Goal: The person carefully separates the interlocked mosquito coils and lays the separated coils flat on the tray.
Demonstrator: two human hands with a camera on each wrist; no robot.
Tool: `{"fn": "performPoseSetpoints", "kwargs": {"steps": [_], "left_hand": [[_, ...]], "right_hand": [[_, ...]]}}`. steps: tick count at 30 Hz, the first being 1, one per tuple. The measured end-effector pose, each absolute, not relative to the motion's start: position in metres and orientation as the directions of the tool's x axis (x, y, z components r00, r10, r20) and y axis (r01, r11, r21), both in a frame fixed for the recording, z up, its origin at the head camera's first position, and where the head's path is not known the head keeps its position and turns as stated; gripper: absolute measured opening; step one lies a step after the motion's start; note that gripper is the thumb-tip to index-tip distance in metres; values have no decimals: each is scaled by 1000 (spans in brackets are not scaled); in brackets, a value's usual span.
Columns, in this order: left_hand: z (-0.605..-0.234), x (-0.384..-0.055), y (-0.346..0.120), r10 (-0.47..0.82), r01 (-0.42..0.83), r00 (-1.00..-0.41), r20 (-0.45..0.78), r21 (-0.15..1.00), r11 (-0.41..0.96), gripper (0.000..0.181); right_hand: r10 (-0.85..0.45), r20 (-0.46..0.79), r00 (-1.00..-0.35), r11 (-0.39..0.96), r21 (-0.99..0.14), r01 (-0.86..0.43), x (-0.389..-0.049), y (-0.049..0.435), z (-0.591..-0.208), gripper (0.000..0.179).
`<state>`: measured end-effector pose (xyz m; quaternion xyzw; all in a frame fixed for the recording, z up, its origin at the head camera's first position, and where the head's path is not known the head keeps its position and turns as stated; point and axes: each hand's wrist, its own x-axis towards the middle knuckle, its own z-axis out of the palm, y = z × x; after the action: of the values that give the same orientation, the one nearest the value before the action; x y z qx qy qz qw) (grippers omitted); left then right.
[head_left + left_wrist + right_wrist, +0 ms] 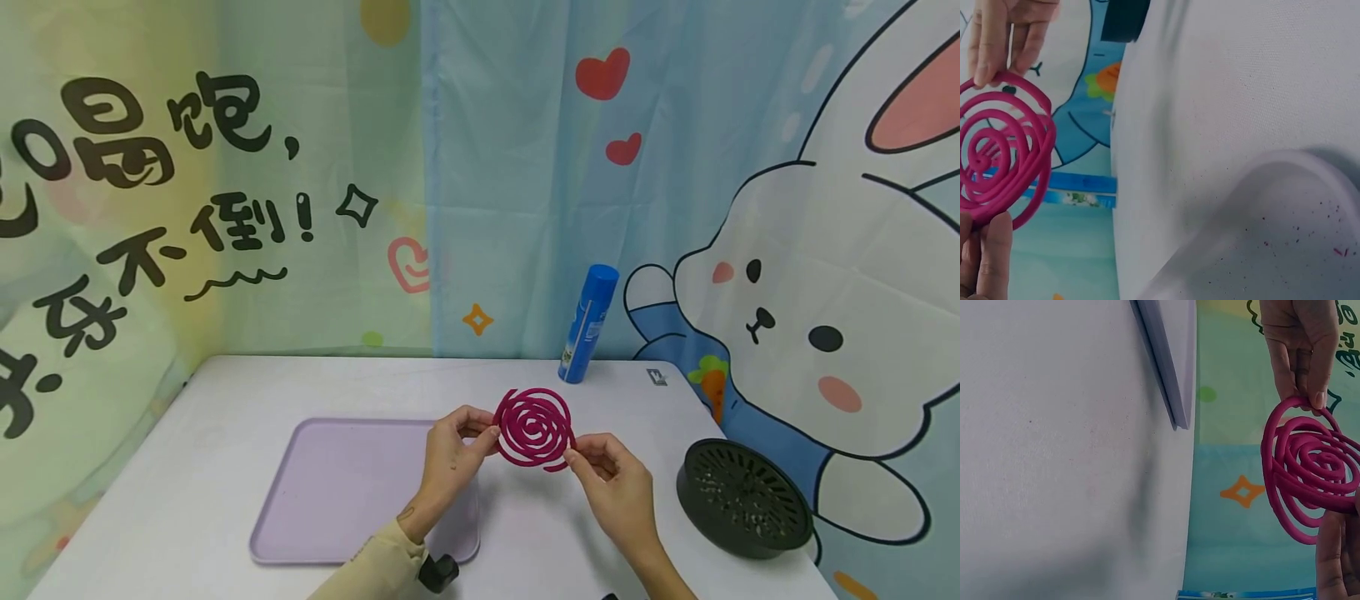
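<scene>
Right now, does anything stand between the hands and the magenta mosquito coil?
Nothing visible does: the left hand and right hand pinch opposite sides of the magenta mosquito coil directly. The blue spray can stands farther back, out of the way.

Head view forward-down over the table (pixel 187 467); wrist views close from opposite sides, magenta coil (pixel 533 427) in both

Head view is bright; wrist views dimmer; shadows on the table (pixel 1054 425) are soft.
</scene>
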<state>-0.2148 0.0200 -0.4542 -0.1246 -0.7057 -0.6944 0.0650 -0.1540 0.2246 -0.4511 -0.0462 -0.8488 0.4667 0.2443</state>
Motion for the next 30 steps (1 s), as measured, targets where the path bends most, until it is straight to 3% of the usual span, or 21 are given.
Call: {"fn": "performPoseSetpoints", "kwargs": {"steps": [17, 30], "left_hand": [[-450, -211, 20, 111, 251, -963, 246, 967, 40, 10], [-448, -212, 14, 219, 205, -949, 226, 972, -117, 15]], "right_hand": [[259, 431, -865, 626, -756, -189, -154, 222, -453, 20], [308, 439, -844, 621, -765, -171, -155, 226, -455, 20]]}}
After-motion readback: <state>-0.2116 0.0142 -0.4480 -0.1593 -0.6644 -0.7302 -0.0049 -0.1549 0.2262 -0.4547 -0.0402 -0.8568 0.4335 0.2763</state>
